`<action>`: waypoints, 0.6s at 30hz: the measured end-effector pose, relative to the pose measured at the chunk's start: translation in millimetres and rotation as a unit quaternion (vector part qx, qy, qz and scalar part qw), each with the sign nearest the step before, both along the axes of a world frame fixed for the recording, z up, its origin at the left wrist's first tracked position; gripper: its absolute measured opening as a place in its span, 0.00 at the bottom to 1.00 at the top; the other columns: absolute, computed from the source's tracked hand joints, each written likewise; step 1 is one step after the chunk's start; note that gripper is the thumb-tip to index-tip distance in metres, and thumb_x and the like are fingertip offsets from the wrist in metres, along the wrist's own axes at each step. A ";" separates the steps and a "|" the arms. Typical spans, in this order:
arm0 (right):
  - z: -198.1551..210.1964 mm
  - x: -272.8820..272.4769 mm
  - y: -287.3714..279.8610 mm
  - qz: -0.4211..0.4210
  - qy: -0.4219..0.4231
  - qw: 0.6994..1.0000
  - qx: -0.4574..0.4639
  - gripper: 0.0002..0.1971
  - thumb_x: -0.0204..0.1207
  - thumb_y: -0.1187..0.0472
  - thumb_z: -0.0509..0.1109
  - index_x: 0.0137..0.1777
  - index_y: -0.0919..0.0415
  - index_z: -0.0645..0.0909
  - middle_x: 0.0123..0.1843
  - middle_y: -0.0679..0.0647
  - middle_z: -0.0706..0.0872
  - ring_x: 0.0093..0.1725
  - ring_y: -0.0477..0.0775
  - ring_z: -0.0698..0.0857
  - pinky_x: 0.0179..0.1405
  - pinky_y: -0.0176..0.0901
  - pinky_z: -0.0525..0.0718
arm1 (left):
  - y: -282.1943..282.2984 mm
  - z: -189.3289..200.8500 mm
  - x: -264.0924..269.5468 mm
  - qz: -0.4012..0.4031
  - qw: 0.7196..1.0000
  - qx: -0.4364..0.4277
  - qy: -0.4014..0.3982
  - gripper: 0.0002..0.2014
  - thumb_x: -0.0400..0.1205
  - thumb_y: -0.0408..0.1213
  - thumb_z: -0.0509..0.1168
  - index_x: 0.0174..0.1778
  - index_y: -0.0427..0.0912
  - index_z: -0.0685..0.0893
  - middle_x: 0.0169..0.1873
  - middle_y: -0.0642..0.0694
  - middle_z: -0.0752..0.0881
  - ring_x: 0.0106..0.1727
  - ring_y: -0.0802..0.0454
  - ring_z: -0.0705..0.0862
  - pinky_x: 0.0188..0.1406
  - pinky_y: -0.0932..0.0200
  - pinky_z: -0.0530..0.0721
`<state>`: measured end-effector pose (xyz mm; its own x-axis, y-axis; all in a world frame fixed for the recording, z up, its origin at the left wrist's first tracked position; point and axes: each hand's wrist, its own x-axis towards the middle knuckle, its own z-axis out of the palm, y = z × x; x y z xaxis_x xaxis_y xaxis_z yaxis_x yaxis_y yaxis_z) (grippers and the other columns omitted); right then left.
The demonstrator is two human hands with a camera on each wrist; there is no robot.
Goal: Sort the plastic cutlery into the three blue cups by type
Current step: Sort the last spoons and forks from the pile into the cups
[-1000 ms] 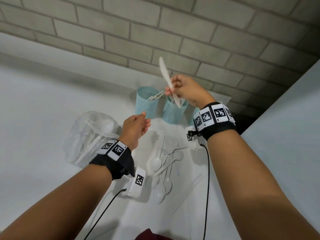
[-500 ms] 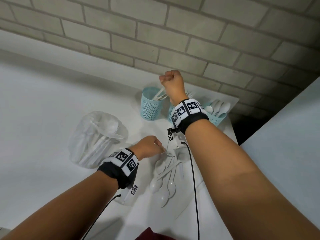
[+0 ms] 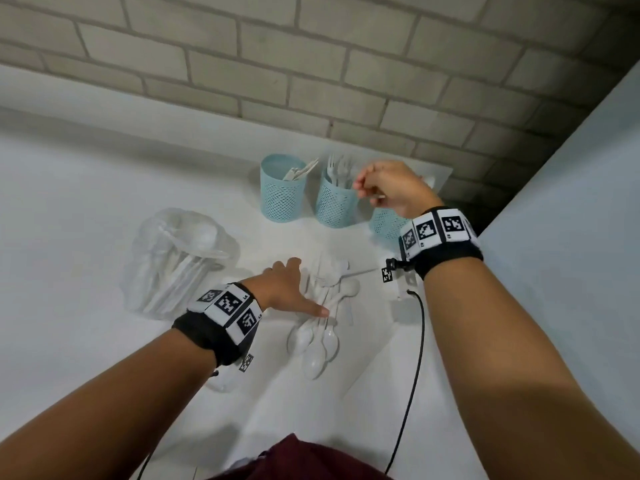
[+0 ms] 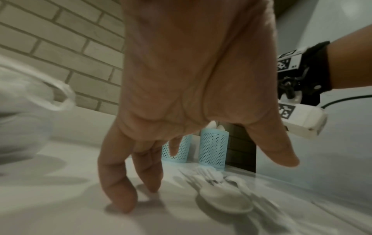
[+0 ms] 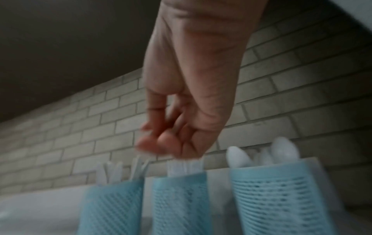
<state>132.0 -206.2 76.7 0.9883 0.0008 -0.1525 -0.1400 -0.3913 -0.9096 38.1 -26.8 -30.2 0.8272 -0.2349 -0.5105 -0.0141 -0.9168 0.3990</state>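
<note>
Three blue mesh cups stand at the back: the left cup (image 3: 282, 194) holds knives, the middle cup (image 3: 334, 204) forks, the right cup (image 3: 384, 225) spoons. My right hand (image 3: 379, 188) hovers over the middle and right cups, fingers loosely curled and empty; the right wrist view shows it (image 5: 167, 143) just above the cups' rims, blurred. My left hand (image 3: 289, 289) is spread flat on the table. Its thumb touches the handles of a pile of white spoons (image 3: 320, 337), seen blurred in the left wrist view (image 4: 225, 202).
A clear plastic bag (image 3: 176, 265) with more white cutlery lies left of my left hand. A brick wall (image 3: 311, 64) runs behind the cups and a grey panel (image 3: 571, 202) closes the right side. A black cable (image 3: 414, 358) hangs from my right wrist.
My right hand held a knife above the cups, lowered it into a cup, and has now moved right, empty. My left hand dropped to the table and spread beside the spoons.
</note>
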 end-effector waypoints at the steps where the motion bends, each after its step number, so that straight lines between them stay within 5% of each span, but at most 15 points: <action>1: -3.2 -6.6 -7.4 0.052 0.071 0.994 -0.062 0.12 0.77 0.73 0.61 0.39 0.57 0.79 0.38 0.52 0.87 0.33 0.46 0.84 0.31 0.37 0.76 | -1.3 0.7 -3.2 -0.011 1.000 0.017 0.000 0.62 0.64 0.68 0.71 0.82 0.42 0.42 0.79 0.36 0.57 0.79 0.37 0.61 0.76 0.45 0.66; 4: -19.9 -26.2 -18.3 0.159 0.208 0.927 -0.267 0.05 0.77 0.68 0.68 0.50 0.59 0.80 0.46 0.53 0.87 0.41 0.48 0.85 0.37 0.39 0.81 | -6.5 4.1 -15.9 -0.040 0.998 0.048 0.007 0.67 0.60 0.71 0.71 0.82 0.42 0.38 0.79 0.37 0.54 0.80 0.37 0.57 0.76 0.42 0.65; 7: -43.3 -39.5 -20.2 0.202 0.237 0.854 -0.417 0.23 0.73 0.61 0.74 0.68 0.55 0.75 0.57 0.55 0.83 0.54 0.53 0.82 0.58 0.48 0.82 | -14.0 5.3 -28.2 -0.050 0.997 0.056 0.005 0.70 0.58 0.71 0.72 0.81 0.41 0.36 0.79 0.37 0.53 0.80 0.35 0.55 0.76 0.40 0.64; 9: -57.4 -46.5 -21.0 0.203 0.228 0.828 -0.470 0.31 0.71 0.57 0.76 0.74 0.51 0.69 0.62 0.54 0.80 0.61 0.55 0.79 0.62 0.48 0.78 | -21.2 1.9 -34.9 -0.045 0.997 0.055 -0.008 0.70 0.59 0.70 0.72 0.81 0.39 0.33 0.78 0.35 0.52 0.80 0.33 0.54 0.76 0.40 0.63; 13: -86.0 -48.5 -20.6 0.160 0.186 0.852 -0.463 0.37 0.70 0.63 0.75 0.77 0.51 0.63 0.72 0.57 0.73 0.64 0.59 0.78 0.64 0.54 0.79 | -34.0 -4.9 -44.6 -0.030 0.997 0.062 -0.037 0.70 0.60 0.69 0.73 0.80 0.39 0.30 0.75 0.35 0.56 0.77 0.35 0.57 0.73 0.39 0.68; 18: -109.5 -56.0 -19.5 0.117 0.126 0.875 -0.453 0.22 0.71 0.54 0.72 0.64 0.50 0.73 0.67 0.59 0.74 0.61 0.59 0.78 0.61 0.51 0.78 | -40.8 -8.8 -43.5 -0.007 0.996 0.057 -0.063 0.59 0.69 0.57 0.73 0.81 0.38 0.37 0.71 0.36 0.61 0.72 0.38 0.63 0.67 0.45 0.74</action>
